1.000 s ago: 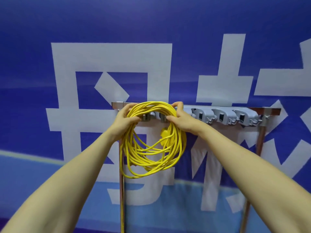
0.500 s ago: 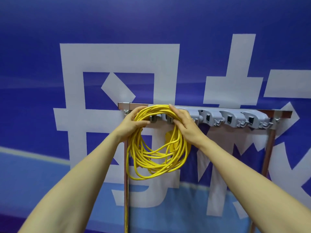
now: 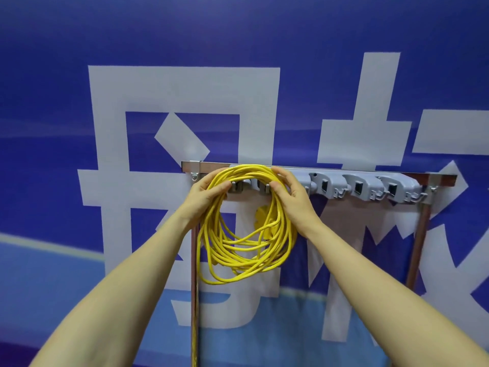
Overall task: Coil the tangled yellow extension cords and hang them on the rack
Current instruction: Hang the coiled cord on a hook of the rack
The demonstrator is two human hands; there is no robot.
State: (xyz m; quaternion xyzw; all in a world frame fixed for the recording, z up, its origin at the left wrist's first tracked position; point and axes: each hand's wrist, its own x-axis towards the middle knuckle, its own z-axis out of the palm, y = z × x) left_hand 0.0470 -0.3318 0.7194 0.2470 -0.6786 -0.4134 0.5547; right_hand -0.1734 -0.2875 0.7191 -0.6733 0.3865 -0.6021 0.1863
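Observation:
A coiled yellow extension cord [image 3: 238, 250] hangs in loose loops against the left end of the rack [image 3: 357, 185], a grey holder strip with several clips and hooks on a metal bar. Its top arc lies over the leftmost hooks. My left hand [image 3: 206, 193] grips the coil's upper left side, thumb in front of the strands. My right hand [image 3: 291, 193] holds the upper right side, fingers over the strands and thumb inside the loop. A yellow plug [image 3: 262, 215] shows behind the strands inside the coil. One strand trails straight down along the left post.
The rack stands on two copper-coloured posts [image 3: 418, 239] in front of a blue banner with large white characters [image 3: 185, 102]. Three grey clips with hooks to the right of my hands carry nothing.
The view has shifted so the rack and coil sit further right in the frame. My right hand's fingers have spread over the top of the coil. The coil's top rests lower on the hooks.

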